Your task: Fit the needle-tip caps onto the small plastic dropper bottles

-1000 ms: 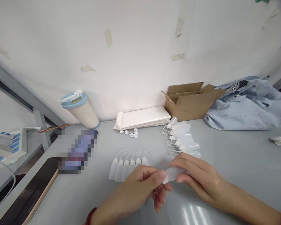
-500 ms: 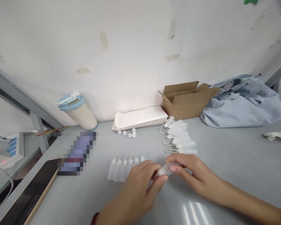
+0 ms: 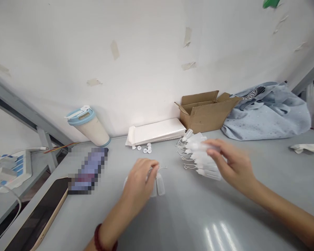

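My right hand (image 3: 229, 160) pinches a small translucent plastic squeeze bottle (image 3: 199, 146), blurred by motion, at the pile of similar bottles. These bottles (image 3: 208, 174) lie on their sides with thin tethers pointing left. My left hand (image 3: 141, 179) hovers at the row of bottles (image 3: 160, 184) on the grey table and covers most of them. Its thumb and forefinger are closed together; whatever may be between them is too small or hidden to make out. Beyond it lie several small white caps (image 3: 149, 150).
Against the wall stand white padded envelopes (image 3: 157, 131), an open cardboard box (image 3: 209, 116) and a pale blue cloth bag (image 3: 269, 118). A tumbler (image 3: 92, 129), a pixelated phone-like item (image 3: 90, 170) and a dark phone (image 3: 39, 216) are at left, near a power strip (image 3: 19, 167).
My hands have come apart. The right one carried the bottle up and right to the pile, while the left moved up and left over the row.
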